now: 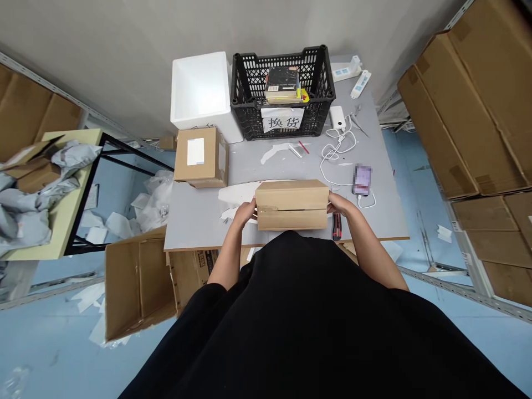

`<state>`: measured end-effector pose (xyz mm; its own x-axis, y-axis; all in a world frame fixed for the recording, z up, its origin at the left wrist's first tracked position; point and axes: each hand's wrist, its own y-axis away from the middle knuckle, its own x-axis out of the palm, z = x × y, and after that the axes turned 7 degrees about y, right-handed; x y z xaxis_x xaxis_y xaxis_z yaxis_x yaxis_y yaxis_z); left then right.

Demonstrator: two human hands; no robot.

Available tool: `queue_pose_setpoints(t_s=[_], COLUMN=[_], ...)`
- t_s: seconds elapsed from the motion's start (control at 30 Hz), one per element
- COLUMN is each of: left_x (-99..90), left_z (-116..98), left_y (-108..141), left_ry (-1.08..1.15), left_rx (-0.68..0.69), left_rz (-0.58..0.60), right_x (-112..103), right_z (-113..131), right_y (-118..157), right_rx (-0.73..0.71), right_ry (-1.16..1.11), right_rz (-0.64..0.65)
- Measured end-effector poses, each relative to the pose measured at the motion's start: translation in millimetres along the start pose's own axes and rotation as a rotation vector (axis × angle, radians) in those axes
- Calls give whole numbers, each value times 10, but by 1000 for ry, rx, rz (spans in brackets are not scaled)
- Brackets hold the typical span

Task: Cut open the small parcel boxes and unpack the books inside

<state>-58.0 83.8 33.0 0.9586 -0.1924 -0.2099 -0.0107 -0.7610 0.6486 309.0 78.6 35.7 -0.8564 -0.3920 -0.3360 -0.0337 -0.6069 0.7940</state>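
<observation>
while left hand (245,212) and right hand (341,203) clasp its ends, a cardboard box (291,205) sits on the table (199,219)

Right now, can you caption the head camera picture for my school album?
Left hand and right hand hold a cardboard box on a grey table.

From here I see a tan cardboard box (291,205) on the grey table (199,221), a black lattice-patterned crate (249,105) at its far edge, and a white foam box (199,88).
</observation>
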Motion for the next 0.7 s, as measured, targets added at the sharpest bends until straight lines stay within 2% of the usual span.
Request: queue_pose_setpoints(t_s=[0.13, 0.4, 0.57, 0.7], left_x=[-11, 5, -26, 6], left_z=[-4, 146, 309, 522], left_y=[-85, -173, -223, -264], left_ry=[-57, -2, 97, 194], left_rx=[-30, -117, -40, 57], left_rz=[-66, -105, -86, -97], right_x=[-38, 111, 97, 130], right_z=[60, 98, 10, -204], right_y=[-105, -213, -204, -192], right_rx=[84, 118, 99, 39], right_ry=[38, 70, -10, -168], right_rz=[23, -37, -18, -15])
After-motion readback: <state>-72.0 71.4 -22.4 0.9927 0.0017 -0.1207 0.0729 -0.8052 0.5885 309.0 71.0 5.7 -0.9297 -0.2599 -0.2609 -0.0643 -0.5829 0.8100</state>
